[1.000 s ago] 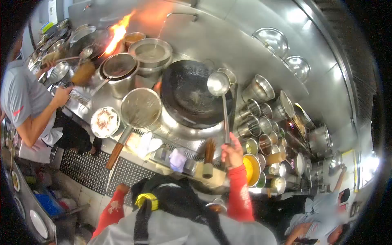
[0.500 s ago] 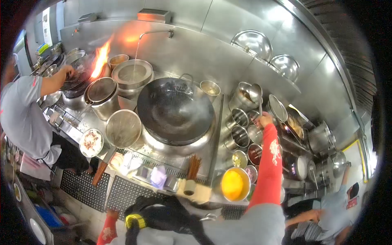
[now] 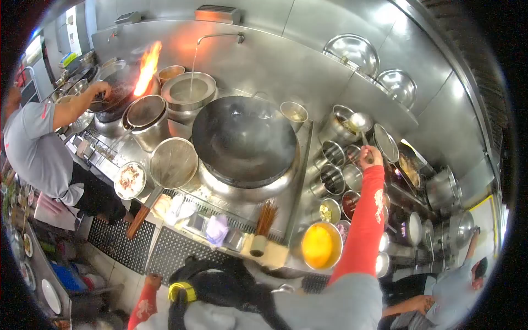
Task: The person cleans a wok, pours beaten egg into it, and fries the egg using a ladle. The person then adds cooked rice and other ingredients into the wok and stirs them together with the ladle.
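My right hand (image 3: 371, 158), at the end of a red sleeve, is closed around the handle of a metal ladle (image 3: 361, 122). The ladle's bowl is beside the rim of a tall steel pot (image 3: 335, 127) at the back right; what it contains is unclear. Several small steel containers (image 3: 331, 180) stand just left of this hand. Low at the left, my left hand (image 3: 154, 281) hangs near my body, away from the stove, its fingers too small and dark to make out. A large black wok (image 3: 245, 144) sits on the burner ahead, giving off haze.
A co-worker (image 3: 41, 135) works at a flaming wok (image 3: 118, 91) on the left. Water runs from a tap (image 3: 220, 36) into a pot. A strainer (image 3: 174, 163), bamboo brush (image 3: 267, 220) and bowl of yellow liquid (image 3: 317, 246) line the front. Another person (image 3: 451, 291) is at right.
The view has shifted, so the stove appears farther right. My right hand is still on the ladle, whose bowl has turned and moved slightly beside the tall pot. My left hand stays low.
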Action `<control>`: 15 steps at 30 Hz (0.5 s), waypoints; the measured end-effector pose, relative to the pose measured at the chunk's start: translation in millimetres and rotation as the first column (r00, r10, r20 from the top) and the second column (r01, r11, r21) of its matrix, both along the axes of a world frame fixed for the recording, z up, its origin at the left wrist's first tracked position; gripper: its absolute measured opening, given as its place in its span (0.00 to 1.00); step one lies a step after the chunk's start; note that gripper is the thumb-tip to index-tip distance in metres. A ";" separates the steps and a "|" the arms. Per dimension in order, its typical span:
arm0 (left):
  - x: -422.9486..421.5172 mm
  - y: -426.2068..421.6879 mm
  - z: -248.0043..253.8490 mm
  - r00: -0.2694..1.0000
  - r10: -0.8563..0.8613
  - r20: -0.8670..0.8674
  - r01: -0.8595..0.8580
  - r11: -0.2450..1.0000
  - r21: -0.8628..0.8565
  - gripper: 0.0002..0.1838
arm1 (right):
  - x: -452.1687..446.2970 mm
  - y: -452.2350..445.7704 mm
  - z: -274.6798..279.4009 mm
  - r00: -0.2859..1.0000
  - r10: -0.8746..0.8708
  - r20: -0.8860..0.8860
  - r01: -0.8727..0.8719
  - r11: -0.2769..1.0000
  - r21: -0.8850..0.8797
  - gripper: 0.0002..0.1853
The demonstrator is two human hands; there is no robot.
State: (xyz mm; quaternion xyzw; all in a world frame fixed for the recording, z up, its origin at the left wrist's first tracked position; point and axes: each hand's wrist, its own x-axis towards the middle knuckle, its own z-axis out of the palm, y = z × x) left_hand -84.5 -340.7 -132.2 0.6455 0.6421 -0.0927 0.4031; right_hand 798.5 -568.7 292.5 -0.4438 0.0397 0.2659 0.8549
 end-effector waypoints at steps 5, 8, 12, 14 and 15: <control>21.6 28.4 16.0 0.975 -0.217 -0.049 0.221 0.969 0.114 0.21 | -32.0 -19.3 11.0 0.996 0.087 -0.031 -0.077 0.967 0.243 0.11; 14.7 54.5 -19.4 0.992 -0.127 0.001 0.127 0.992 -0.015 0.23 | -82.0 -21.1 22.5 0.991 0.132 -0.030 -0.113 0.926 0.360 0.10; 1.8 79.4 -38.9 0.980 -0.186 0.068 0.184 0.983 0.025 0.23 | -178.6 -9.3 27.9 0.969 0.226 -0.099 -0.148 0.853 0.500 0.10; -17.9 96.1 -71.3 0.982 -0.094 0.163 0.099 0.995 -0.021 0.23 | -225.1 -4.1 17.7 0.959 0.267 -0.090 -0.179 0.823 0.539 0.10; -27.7 105.1 -72.0 0.979 -0.125 0.162 0.127 0.992 -0.004 0.22 | -250.7 1.4 13.6 0.964 0.244 -0.103 -0.161 0.848 0.505 0.10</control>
